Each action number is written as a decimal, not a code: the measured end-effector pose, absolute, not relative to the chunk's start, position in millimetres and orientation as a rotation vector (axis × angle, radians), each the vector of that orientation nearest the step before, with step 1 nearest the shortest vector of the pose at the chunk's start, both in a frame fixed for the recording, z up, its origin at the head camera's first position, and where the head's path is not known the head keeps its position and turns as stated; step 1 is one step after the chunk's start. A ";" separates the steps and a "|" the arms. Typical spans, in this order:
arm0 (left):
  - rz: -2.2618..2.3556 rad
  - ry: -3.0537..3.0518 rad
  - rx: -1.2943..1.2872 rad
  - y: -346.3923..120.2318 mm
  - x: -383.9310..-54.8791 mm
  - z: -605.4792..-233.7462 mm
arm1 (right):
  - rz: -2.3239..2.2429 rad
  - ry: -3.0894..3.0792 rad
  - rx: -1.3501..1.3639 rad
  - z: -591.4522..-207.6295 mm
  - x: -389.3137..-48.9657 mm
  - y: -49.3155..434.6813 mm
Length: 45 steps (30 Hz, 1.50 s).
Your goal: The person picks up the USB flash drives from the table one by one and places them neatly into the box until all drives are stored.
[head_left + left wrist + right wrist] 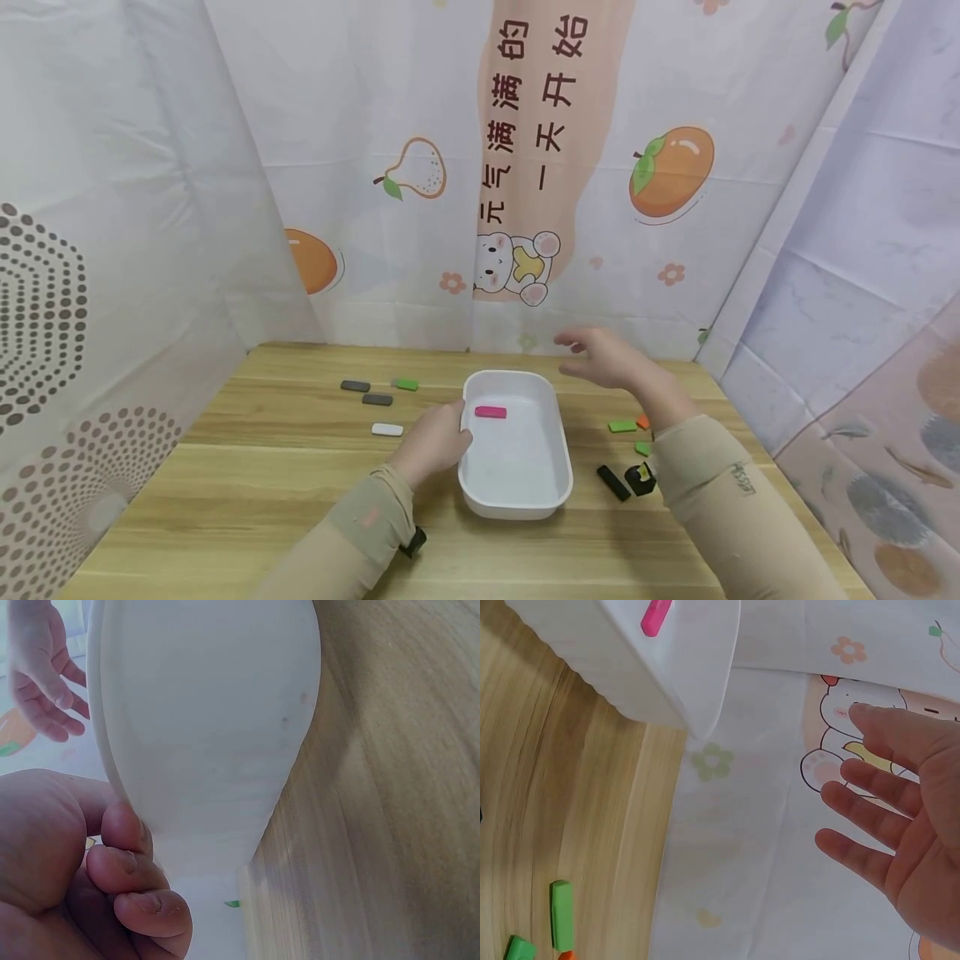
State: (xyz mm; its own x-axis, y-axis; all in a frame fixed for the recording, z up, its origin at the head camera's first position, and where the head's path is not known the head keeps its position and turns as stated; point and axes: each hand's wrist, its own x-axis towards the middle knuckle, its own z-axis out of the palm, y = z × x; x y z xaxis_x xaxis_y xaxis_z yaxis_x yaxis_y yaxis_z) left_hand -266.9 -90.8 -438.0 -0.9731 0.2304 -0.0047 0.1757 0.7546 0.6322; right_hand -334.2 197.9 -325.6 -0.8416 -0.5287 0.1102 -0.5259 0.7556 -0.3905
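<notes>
A white plastic tub (517,492) stands on the wooden table, and my left hand (435,446) grips its left rim. In the left wrist view, the fingers of the left hand (127,877) curl at the rim, beside the tub's outer wall (202,712). Inside the tub, toward its far left, lies a small pink stick (491,412), shaped like a USB stick. My right hand (600,358) is in the air by the tub's far right corner. Its fingers are spread and hold nothing, as the right hand (900,802) shows in the right wrist view.
Left of the tub lie two dark grey sticks (377,400), a green one (406,385) with a grey tip and a white one (387,429). On the right are green sticks (622,426), an orange piece (642,422) and a black stick (613,483). A printed curtain (375,275) hangs behind.
</notes>
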 end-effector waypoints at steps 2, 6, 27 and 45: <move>1.017 2.869 0.338 -90.8 -267.4 -438.5 | -0.663 2.936 -0.879 -324.8 -333.9 201.4; 1.031 2.860 0.340 -90.7 -266.8 -438.2 | -0.672 2.953 -0.892 -324.5 -334.2 208.1; 1.044 2.840 0.326 -90.3 -266.6 -438.8 | -0.655 2.971 -0.776 -330.6 -332.2 247.1; 1.028 2.862 0.334 -89.8 -266.3 -438.5 | -0.520 2.970 -0.696 -346.2 -321.3 281.4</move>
